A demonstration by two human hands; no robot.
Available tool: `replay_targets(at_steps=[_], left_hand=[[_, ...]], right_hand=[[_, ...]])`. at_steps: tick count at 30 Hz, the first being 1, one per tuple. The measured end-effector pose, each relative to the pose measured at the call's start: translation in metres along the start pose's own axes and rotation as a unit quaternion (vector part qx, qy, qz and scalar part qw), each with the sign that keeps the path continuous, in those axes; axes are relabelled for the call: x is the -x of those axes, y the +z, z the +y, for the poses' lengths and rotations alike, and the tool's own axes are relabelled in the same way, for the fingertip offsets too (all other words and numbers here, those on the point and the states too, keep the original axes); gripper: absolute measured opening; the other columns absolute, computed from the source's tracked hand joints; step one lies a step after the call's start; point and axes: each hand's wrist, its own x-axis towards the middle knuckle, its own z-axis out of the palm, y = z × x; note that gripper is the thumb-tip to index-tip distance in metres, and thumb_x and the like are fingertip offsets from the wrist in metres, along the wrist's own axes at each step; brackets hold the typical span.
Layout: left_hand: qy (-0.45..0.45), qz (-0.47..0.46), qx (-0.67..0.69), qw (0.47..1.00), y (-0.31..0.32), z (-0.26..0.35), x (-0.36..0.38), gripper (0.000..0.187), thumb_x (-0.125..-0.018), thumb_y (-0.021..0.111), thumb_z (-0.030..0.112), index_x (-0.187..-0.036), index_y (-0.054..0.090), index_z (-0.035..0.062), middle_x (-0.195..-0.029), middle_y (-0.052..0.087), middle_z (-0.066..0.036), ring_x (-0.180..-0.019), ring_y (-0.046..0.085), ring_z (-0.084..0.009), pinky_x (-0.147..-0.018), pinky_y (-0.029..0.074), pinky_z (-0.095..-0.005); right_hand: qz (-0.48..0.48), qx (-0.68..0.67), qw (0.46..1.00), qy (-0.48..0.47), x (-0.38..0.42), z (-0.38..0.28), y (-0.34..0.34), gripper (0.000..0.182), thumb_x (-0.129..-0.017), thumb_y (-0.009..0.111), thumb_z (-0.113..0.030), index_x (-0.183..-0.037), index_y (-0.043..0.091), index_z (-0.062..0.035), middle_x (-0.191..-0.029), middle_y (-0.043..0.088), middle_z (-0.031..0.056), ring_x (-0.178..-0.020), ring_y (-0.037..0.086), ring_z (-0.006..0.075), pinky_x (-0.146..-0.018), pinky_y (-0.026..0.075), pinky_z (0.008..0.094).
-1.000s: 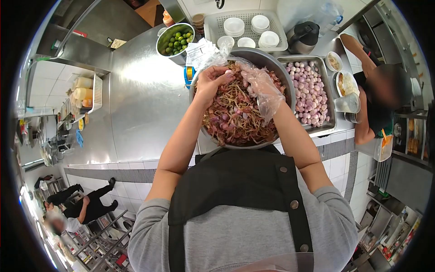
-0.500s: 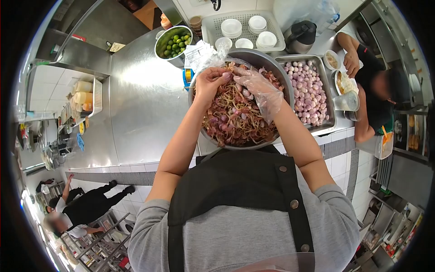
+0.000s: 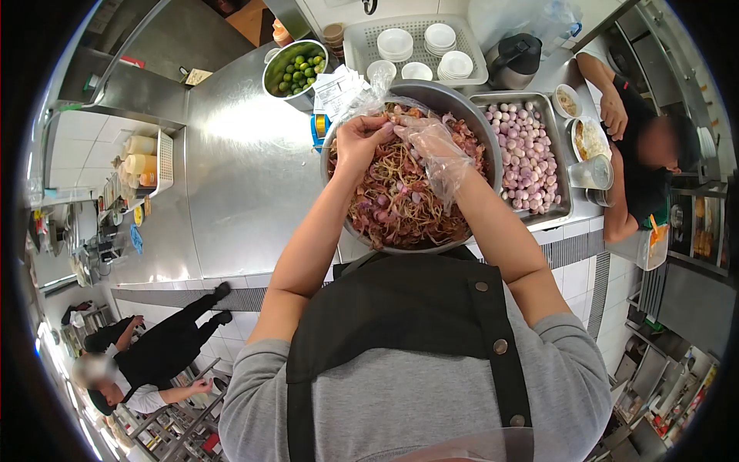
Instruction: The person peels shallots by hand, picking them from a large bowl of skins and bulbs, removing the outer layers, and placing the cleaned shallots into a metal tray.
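Note:
My left hand is bare, with thumb and fingers pinched together over the far side of a big grey bowl. My right hand wears a loose clear plastic glove. Its fingertips meet the left ones at a small reddish shallot, mostly hidden by the fingers. Reddish skins and stringy roots heap up in the bowl below both hands. Just right of the bowl, a metal tray holds many peeled pinkish shallots.
Behind stand a pot of green limes, papers, a crate of white dishes and a dark jug. A co-worker sits at right beside plates of food. Another person is at lower left.
My hands stay pinched together at nearly the same spot over the bowl. The person at lower left has shifted their arms and legs. The right co-worker's hand has moved slightly.

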Motion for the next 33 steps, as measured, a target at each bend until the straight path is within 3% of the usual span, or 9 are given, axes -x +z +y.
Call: replay_targets(at_steps=[4,6,9,15,19,21,23,25,33], left_hand=[[0.029,-0.022,0.035,0.999,0.000,-0.004,0.000,0.028,-0.089,0.073,0.002,-0.113,0.063,-0.0080,-0.105,0.070,-0.015,-0.090,0.070,-0.0171,-0.080,0.059,-0.0262],[0.032,-0.021,0.032,0.999,-0.001,-0.002,0.000,0.029,-0.089,0.073,0.003,-0.114,0.063,-0.0076,-0.106,0.070,-0.015,-0.091,0.070,-0.0170,-0.080,0.059,-0.0265],[0.022,-0.032,0.039,0.998,-0.004,-0.002,-0.002,0.030,-0.090,0.072,0.005,-0.115,0.062,-0.0072,-0.108,0.070,-0.015,-0.093,0.070,-0.0171,-0.083,0.058,-0.0269],[-0.013,-0.072,0.082,0.994,-0.009,0.006,-0.001,0.030,-0.092,0.069,0.003,-0.119,0.060,-0.0066,-0.111,0.069,-0.015,-0.098,0.069,-0.0185,-0.087,0.057,-0.0274],[0.034,-0.115,0.155,0.981,-0.012,0.015,0.000,0.030,-0.093,0.066,-0.001,-0.122,0.059,-0.0072,-0.115,0.069,-0.015,-0.103,0.068,-0.0193,-0.092,0.055,-0.0287],[0.051,-0.133,0.161,0.977,-0.012,0.028,0.004,0.031,-0.093,0.065,-0.002,-0.122,0.058,-0.0075,-0.116,0.069,-0.015,-0.104,0.068,-0.0194,-0.093,0.055,-0.0292],[0.089,-0.136,0.089,0.983,-0.008,0.041,0.008,0.032,-0.090,0.068,-0.004,-0.121,0.059,-0.0075,-0.116,0.069,-0.015,-0.103,0.068,-0.0185,-0.094,0.055,-0.0297],[0.100,-0.137,0.058,0.984,-0.003,0.050,0.013,0.032,-0.089,0.069,-0.004,-0.119,0.061,-0.0076,-0.113,0.069,-0.014,-0.103,0.067,-0.0169,-0.093,0.055,-0.0296],[0.108,-0.140,0.015,0.984,0.017,0.065,0.035,0.029,-0.082,0.074,-0.009,-0.110,0.066,-0.0081,-0.108,0.071,-0.015,-0.098,0.070,-0.0175,-0.091,0.058,-0.0287]], right_hand=[[-0.004,-0.074,0.996,0.048,0.012,-0.010,-0.003,0.038,-0.093,0.070,-0.023,-0.128,0.066,-0.0075,-0.075,0.057,-0.0047,-0.057,0.045,0.0047,-0.049,0.034,0.0195],[-0.064,-0.167,0.982,0.065,0.013,-0.011,-0.010,0.023,-0.097,0.064,-0.025,-0.114,0.067,-0.0092,-0.078,0.055,-0.0055,-0.062,0.046,0.0027,-0.048,0.031,0.0160],[-0.122,-0.227,0.965,0.054,0.012,-0.006,-0.019,0.033,-0.094,0.069,-0.022,-0.123,0.063,-0.0064,-0.084,0.057,-0.0036,-0.065,0.046,0.0044,-0.053,0.035,0.0177],[-0.104,-0.251,0.960,0.069,0.015,-0.012,-0.016,0.025,-0.097,0.064,-0.021,-0.118,0.062,-0.0085,-0.085,0.057,-0.0019,-0.066,0.046,0.0043,-0.053,0.033,0.0172],[-0.072,-0.233,0.968,0.059,0.031,-0.029,-0.014,0.027,-0.098,0.063,-0.020,-0.122,0.062,-0.0102,-0.083,0.056,-0.0025,-0.063,0.045,0.0041,-0.051,0.032,0.0179],[-0.052,-0.135,0.989,0.042,0.047,-0.050,-0.013,0.031,-0.098,0.061,-0.019,-0.128,0.060,-0.0115,-0.080,0.055,-0.0029,-0.059,0.043,0.0043,-0.048,0.031,0.0189],[-0.035,-0.111,0.992,0.047,0.059,-0.057,-0.013,0.038,-0.098,0.060,-0.019,-0.135,0.059,-0.0127,-0.076,0.056,-0.0029,-0.055,0.042,0.0042,-0.045,0.031,0.0189],[-0.063,-0.063,0.996,-0.010,0.069,-0.057,-0.018,0.042,-0.098,0.061,-0.017,-0.140,0.057,-0.0154,-0.073,0.057,-0.0030,-0.053,0.043,0.0033,-0.044,0.030,0.0184],[-0.073,-0.096,0.992,-0.026,0.094,-0.056,-0.017,0.044,-0.099,0.062,-0.017,-0.142,0.056,-0.0178,-0.074,0.057,-0.0041,-0.055,0.043,0.0015,-0.045,0.029,0.0182]])
